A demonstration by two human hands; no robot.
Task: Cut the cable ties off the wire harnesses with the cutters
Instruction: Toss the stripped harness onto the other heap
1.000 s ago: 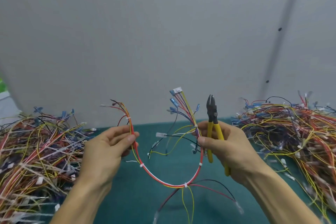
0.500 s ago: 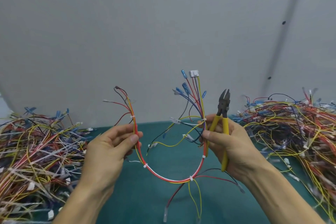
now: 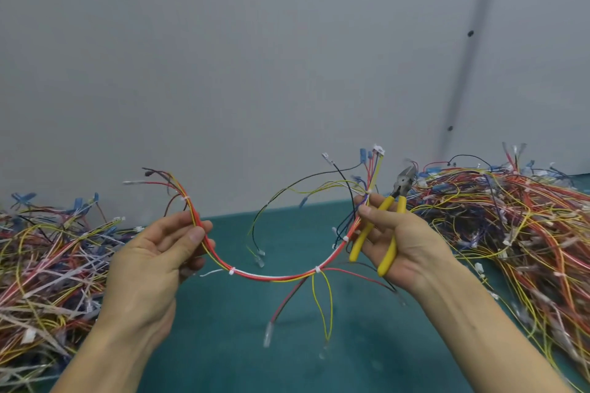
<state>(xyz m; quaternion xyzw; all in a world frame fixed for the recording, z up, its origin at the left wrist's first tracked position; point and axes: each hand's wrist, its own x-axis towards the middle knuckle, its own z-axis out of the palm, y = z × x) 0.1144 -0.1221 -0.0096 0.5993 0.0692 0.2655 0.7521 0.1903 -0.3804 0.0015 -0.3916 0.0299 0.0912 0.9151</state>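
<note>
Grey wall (image 3: pixel 255 57), crossed by a dark vertical seam (image 3: pixel 469 57), stands behind the far edge of a teal worktop (image 3: pixel 223 344). One heap of loose harnesses (image 3: pixel 48 265) lies along the worktop's left edge and a second heap (image 3: pixel 526 233) along its right edge.

Above the middle of the worktop and clear of it, I hold one wire harness (image 3: pixel 274 277) slung in a shallow arc between my hands. My left hand (image 3: pixel 153 265) is palm up and pinches the bundle between the thumb and the curled fingers, near its left end, where the wires fan out upward. My right hand (image 3: pixel 405 246) pinches the other end between thumb and forefinger. Its remaining fingers curl round the yellow handles of the cutters (image 3: pixel 401 188), whose dark head points up and to the right, just beside the harness's upper connectors. The head is blurred, so I cannot tell how far the jaws stand apart.

White cable ties remain on the bundle: one (image 3: pixel 232 271) low on the left of the arc, one (image 3: pixel 317 269) where red and yellow branch wires drop away, and one (image 3: pixel 345 239) just below my right thumb.
</note>
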